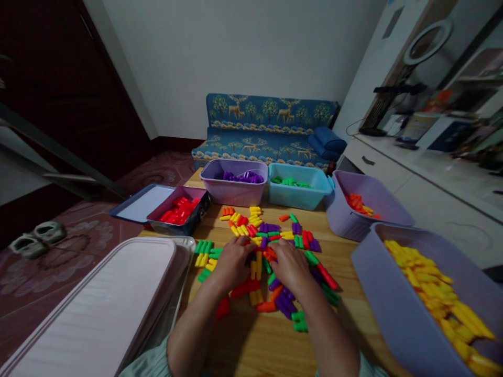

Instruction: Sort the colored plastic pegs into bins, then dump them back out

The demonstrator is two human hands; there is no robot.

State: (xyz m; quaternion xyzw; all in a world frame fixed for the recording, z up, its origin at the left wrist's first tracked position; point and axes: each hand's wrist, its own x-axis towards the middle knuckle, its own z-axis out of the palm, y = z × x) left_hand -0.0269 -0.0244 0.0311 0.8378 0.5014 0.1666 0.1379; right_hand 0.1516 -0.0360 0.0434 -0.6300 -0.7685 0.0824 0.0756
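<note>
Colourful plastic building blocks (288,303), shaped like joined rounded pegs, lie in a loose pile on the wooden table (251,351). Both my hands are in the middle of it. My left hand (236,260) has its fingers curled down among the blocks, beside a yellow block (256,265); what is under the fingertips is hidden. Bent fingers of my right hand (290,263) are at an orange block (269,254), their tips partly covered by the hand. Red, green, purple and yellow blocks surround both hands.
Behind the pile stand a lilac bin (233,192) of purple blocks and a turquoise bin (301,195) of green ones. A tin (176,228) at left holds red blocks. Bins of orange (341,209) and yellow blocks (375,283) line the right. Pale lids (106,298) lie left.
</note>
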